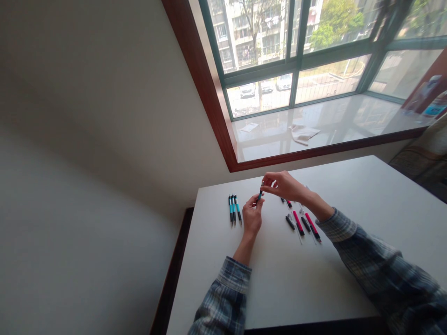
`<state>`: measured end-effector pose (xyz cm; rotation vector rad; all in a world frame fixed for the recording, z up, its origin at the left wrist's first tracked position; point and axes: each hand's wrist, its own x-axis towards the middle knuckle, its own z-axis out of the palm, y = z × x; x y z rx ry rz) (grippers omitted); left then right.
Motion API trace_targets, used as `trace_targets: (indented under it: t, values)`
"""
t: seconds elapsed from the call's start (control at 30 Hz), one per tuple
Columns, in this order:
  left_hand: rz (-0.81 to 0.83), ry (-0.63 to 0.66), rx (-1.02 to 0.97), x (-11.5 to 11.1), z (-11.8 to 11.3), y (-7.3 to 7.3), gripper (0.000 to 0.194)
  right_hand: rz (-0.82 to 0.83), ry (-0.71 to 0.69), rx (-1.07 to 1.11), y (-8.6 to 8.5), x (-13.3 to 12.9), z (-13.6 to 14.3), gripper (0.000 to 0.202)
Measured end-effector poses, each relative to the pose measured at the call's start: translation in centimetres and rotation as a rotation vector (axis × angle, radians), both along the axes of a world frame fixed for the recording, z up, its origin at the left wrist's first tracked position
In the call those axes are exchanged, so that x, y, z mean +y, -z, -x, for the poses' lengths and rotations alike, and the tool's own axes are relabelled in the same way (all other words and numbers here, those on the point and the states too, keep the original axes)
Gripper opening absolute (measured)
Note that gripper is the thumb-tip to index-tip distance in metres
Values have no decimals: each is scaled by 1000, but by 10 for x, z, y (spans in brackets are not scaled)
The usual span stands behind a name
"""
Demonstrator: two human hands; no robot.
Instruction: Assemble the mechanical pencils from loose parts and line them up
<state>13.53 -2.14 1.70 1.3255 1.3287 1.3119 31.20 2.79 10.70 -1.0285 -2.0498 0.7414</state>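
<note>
My left hand (252, 216) is closed on the lower part of a blue and black pen (260, 193), held upright above the white table. My right hand (279, 184) pinches the same pen near its top. To the left of my hands, three blue and black pens (233, 208) lie side by side. Right of my left hand are pink and black pen parts (298, 222), with black grips (289, 222) and thin white refills beside them. More parts lie partly hidden under my right hand and wrist.
The white table (279, 288) reaches the wall below a window with a red-brown frame (300, 155). On the sill lie a white cloth (303, 133) and a flat piece of paper (249, 127). A bottle (436, 107) stands at the far right.
</note>
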Motion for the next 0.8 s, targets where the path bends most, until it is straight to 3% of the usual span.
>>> trace_targets:
  t: [0.27,0.43,0.57,0.8]
  values:
    - [6,0,3,-1,0,0,29,27,-61,19,-1,0,-2,21]
    - [12,3,-6,-1,-1,-3,31,-13,-5,-24,0,1,-1,21]
    - [13,-2,5,-1,-1,-2,31,24,-63,-2,1,1,-2,25]
    - [9,-17,3,0,-1,0,32,-13,-44,-38,1,1,-1,26]
